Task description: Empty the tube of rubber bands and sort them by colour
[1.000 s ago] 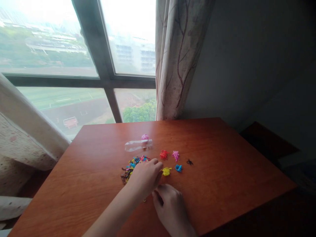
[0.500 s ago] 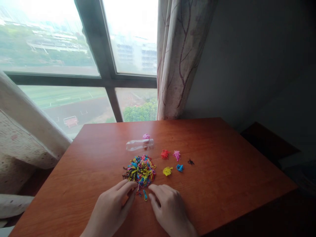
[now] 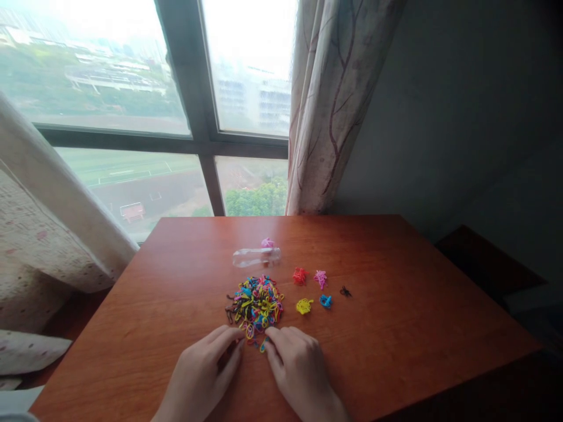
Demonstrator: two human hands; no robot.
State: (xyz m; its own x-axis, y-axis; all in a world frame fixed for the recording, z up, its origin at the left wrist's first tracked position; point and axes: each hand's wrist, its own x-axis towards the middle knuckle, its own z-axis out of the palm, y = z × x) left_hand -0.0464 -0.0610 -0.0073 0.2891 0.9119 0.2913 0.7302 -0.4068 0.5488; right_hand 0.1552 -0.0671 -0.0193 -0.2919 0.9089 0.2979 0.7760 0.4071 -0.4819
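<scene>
A heaped pile of small coloured rubber bands (image 3: 257,302) lies on the wooden table (image 3: 378,346). My left hand (image 3: 204,366) rests at the pile's lower left edge, its thumb and forefinger curved together; whatever is between their tips is hidden. Opposite it, my right hand (image 3: 301,363) has thumb and forefinger closed at a blue and yellow pair of rubber bands (image 3: 264,345) just below the pile. To the right lie sorted little clumps: red bands (image 3: 299,276), pink bands (image 3: 321,279), yellow bands (image 3: 304,306), blue bands (image 3: 325,301) and black bands (image 3: 346,291).
Behind the pile a clear plastic bottle-shaped container (image 3: 255,257) lies on its side, with a pink object (image 3: 267,242) beside it. A window (image 3: 250,181) and curtains (image 3: 334,105) stand past the far table edge.
My right hand's fingertips have come to the blue and yellow bands, which lay apart from them before. My left hand stays near the pile. The whole view has shifted slightly.
</scene>
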